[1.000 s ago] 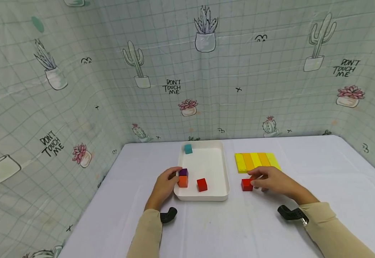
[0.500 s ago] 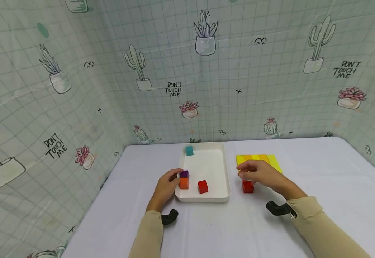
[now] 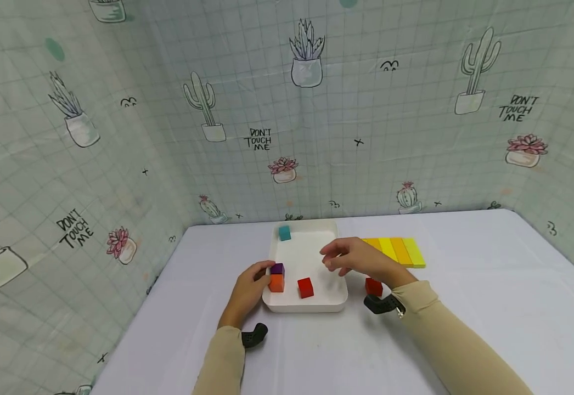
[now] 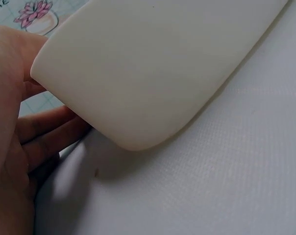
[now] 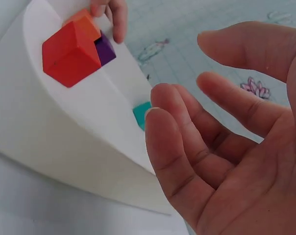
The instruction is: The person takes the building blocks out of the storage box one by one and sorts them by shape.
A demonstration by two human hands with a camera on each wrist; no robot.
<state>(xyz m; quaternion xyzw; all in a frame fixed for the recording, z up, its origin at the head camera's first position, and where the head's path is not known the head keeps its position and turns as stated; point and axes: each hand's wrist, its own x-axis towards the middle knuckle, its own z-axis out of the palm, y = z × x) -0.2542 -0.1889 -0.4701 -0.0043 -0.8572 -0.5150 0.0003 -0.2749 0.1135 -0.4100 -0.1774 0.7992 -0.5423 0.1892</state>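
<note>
A white rectangular tray (image 3: 311, 247) lies on the table. My left hand (image 3: 243, 291) grips its left wall, the thumb and a finger at the rim beside an orange cube (image 3: 276, 283) and a purple cube (image 3: 277, 269). In the left wrist view more fingers lie against the outside of the tray (image 4: 138, 78). My right hand (image 3: 358, 258) hovers over the tray's right rim with loosely curled fingers and nothing between them. A red cube (image 3: 305, 288) sits inside near the front; in the right wrist view this red cube (image 5: 72, 54) is apart from my fingers.
At the tray's far left corner is a teal cube (image 3: 284, 233). Right of the tray, another red cube (image 3: 373, 286) stands on the white table, partly hidden by my wrist mount. Behind it lie yellow and orange strips (image 3: 400, 252) side by side. Patterned cloth hangs behind the table.
My right hand has moved left, from beside the red cube on the table to over the tray's right rim, carrying nothing. That cube and my left hand stay in place.
</note>
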